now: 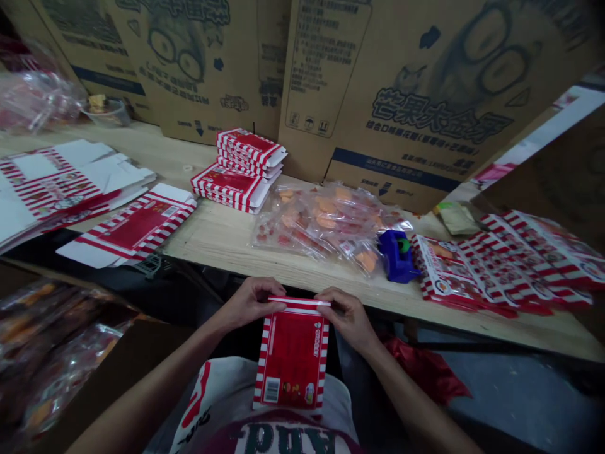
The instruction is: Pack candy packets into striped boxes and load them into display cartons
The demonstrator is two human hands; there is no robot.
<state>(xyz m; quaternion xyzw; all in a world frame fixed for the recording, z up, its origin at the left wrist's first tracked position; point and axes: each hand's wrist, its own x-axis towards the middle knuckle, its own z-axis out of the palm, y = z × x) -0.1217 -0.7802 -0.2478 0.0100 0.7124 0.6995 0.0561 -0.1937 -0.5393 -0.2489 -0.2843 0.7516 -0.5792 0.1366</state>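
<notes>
Your L hand (258,299) & R hand (344,310) each pinch 1 top corner of the red striped carton (293,356), fingers closed on it. It's up close to you, on your side of the table (222,243) edge. On top: clear bags (326,217) ahead, blue tape dispenser (396,263) to R, 2 adjoining box stacks (227,181) ahead-L.

Left hand (254,299) and right hand (346,313) pinch a red carton (293,356).

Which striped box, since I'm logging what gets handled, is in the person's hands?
The box off the table, its top edge held by left hand and right hand; the other striped boxes lie on it.
</notes>
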